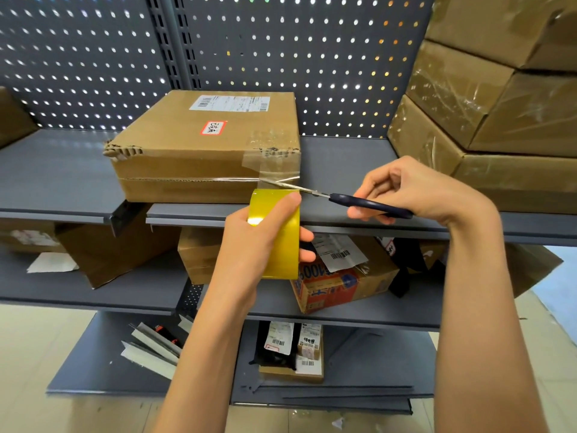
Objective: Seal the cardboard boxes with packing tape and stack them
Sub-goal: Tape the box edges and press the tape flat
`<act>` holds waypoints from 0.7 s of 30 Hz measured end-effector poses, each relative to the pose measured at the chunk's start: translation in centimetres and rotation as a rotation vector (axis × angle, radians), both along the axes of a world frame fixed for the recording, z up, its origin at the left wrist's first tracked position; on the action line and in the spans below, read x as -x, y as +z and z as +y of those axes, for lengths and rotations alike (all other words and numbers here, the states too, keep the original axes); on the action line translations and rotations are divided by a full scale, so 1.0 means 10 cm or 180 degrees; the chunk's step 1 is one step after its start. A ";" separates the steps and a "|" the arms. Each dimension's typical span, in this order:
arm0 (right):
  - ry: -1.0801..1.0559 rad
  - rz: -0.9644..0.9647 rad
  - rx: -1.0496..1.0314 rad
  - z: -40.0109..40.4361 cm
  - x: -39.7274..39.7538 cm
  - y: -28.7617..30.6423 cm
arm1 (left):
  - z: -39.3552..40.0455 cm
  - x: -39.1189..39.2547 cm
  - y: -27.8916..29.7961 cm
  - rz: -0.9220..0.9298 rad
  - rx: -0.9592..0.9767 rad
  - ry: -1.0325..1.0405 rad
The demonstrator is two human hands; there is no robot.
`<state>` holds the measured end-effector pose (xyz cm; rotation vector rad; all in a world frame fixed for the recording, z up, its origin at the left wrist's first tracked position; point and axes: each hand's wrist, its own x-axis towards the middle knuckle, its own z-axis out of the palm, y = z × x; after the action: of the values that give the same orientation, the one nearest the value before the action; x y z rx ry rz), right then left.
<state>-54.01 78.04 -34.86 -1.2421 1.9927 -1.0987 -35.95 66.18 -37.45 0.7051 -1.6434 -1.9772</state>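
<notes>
Stacking up at the far right, taped cardboard boxes (487, 98) rise beside a grey metal shelf (346, 164) backed by pegboard (312, 57). On that shelf lies a flat cardboard box (199, 151) with a white shipping label (229, 103), print too small to read, and a red-bordered sticker (214, 128) with handwriting; bare shelf lies on both sides of it. Clear tape runs from its near right corner to the yellow packing tape roll (278, 235), which the left hand (249, 242) grips just below the shelf edge. The right hand (415, 192) holds dark-handled scissors (337, 196), blades parted at the tape.
</notes>
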 end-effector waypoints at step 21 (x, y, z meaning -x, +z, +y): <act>-0.0284 -0.0075 0.0440 0.26 -0.14 -0.19 | 0.18 -0.06 -0.01 0.0046 -0.0008 -0.0072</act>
<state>-52.59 80.69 -36.75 -1.2127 2.0000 -1.3077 -35.30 68.01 -37.58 0.6742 -1.6477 -1.9959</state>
